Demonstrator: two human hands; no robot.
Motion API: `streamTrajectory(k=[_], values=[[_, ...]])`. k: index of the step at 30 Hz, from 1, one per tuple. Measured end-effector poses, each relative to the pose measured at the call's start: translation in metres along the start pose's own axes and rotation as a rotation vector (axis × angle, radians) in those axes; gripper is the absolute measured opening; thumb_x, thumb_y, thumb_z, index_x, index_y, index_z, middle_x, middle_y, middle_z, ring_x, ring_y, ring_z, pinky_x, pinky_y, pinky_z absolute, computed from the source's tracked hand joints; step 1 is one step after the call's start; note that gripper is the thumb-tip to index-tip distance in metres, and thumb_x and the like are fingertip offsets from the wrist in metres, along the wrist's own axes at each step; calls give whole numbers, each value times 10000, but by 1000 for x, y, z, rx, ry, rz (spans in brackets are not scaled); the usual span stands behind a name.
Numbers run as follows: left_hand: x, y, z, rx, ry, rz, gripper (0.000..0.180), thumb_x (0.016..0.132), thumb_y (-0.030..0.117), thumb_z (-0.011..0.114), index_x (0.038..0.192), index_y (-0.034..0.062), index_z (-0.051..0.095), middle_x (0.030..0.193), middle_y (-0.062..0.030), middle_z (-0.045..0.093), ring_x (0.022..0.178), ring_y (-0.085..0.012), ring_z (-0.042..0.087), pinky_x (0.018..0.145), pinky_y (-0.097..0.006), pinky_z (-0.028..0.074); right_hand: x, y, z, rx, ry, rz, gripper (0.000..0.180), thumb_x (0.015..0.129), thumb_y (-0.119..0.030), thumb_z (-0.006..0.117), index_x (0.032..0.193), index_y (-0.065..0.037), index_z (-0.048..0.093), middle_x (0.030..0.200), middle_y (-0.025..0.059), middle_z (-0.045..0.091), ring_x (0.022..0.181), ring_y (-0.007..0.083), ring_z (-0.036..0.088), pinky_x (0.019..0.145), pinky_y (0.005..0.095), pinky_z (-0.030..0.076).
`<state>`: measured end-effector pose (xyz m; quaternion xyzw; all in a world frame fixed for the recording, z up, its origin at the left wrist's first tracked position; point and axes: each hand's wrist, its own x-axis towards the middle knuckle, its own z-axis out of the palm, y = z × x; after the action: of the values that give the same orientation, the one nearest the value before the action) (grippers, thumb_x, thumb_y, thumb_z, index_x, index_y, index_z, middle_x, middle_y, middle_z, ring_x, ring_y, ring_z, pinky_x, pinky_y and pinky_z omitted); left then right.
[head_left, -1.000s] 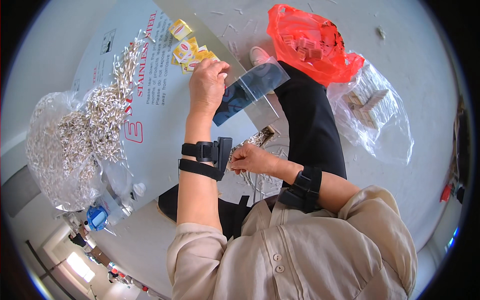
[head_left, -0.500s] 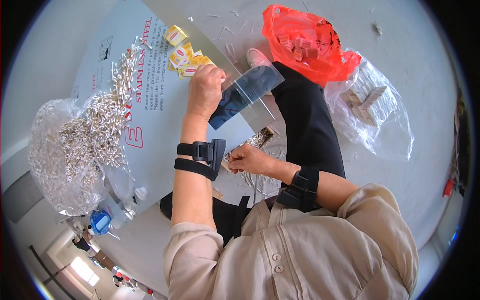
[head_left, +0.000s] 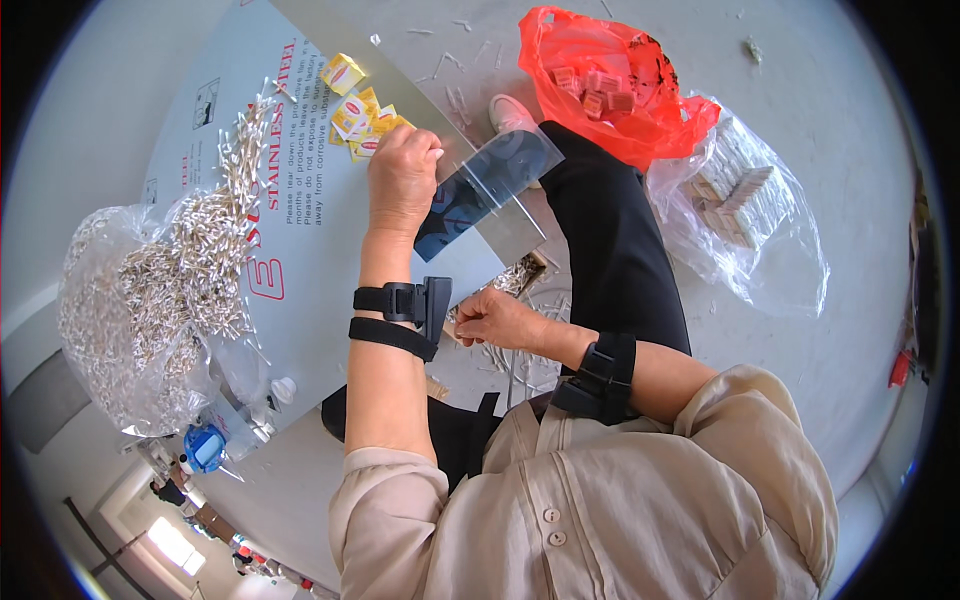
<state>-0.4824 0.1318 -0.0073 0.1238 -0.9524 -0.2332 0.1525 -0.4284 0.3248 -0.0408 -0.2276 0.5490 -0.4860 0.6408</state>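
Note:
My left hand (head_left: 403,180) is closed over the panel, beside several yellow-and-white packets (head_left: 362,118). Its fingertips curl out of sight, so what they hold cannot be made out. A dark blue see-through sheet (head_left: 470,195) lies just right of that hand, at the panel's edge. Lower down, my right hand (head_left: 497,318) is pinched closed near the panel's corner; whatever is between its fingers is too small to name. Right above it, an open container (head_left: 524,272) with many small white sticks shows partly. A heap of cotton swabs (head_left: 205,255) spreads across the panel's left side.
The pale printed panel (head_left: 300,250) serves as the work surface. A clear bag (head_left: 110,330) bulges with swabs at its left, above a blue object (head_left: 204,447). On the floor, a red bag (head_left: 660,110) holds pink packs, beside a clear bag of white bundles (head_left: 735,190). Sticks litter the floor.
My left hand has shifted very slightly left and stays closed. The panel and packets appear a little further left, as the view moves slightly. My right hand is almost unchanged.

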Motion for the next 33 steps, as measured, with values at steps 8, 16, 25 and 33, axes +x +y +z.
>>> streamTrajectory(k=[8, 16, 25, 33], values=[[11, -8, 1, 139, -81, 80, 71, 760, 65, 576, 714, 36, 530, 748, -95, 555, 757, -299, 556, 669, -409, 458, 1, 0, 3, 30, 25, 20, 126, 827, -62, 592, 783, 44, 645, 687, 73, 646, 635, 120, 610, 592, 247, 481], [15, -12, 5, 226, -113, 126, 75, 760, 65, 539, 728, 28, 483, 743, -117, 559, 746, -326, 562, 648, -438, 456, 1, 3, 4, 79, 66, -4, 111, 762, -76, 615, 726, 24, 648, 659, 85, 648, 593, 143, 601, 553, 281, 465], [2, -13, -20, 12, -45, 34, 77, 736, 56, 599, 758, 30, 530, 770, -124, 576, 784, -314, 573, 696, -416, 465, 2, 5, 3, -20, 65, -79, 121, 754, -84, 622, 721, 29, 646, 646, 102, 647, 579, 163, 608, 545, 291, 466], [-39, -66, -67, -49, -220, -572, 130, 655, 13, 710, 653, -18, 584, 557, -91, 571, 499, -156, 507, 518, -294, 424, 3, 10, 6, 23, 50, -24, 141, 762, -98, 623, 709, 31, 642, 638, 99, 646, 579, 156, 611, 543, 284, 466]])
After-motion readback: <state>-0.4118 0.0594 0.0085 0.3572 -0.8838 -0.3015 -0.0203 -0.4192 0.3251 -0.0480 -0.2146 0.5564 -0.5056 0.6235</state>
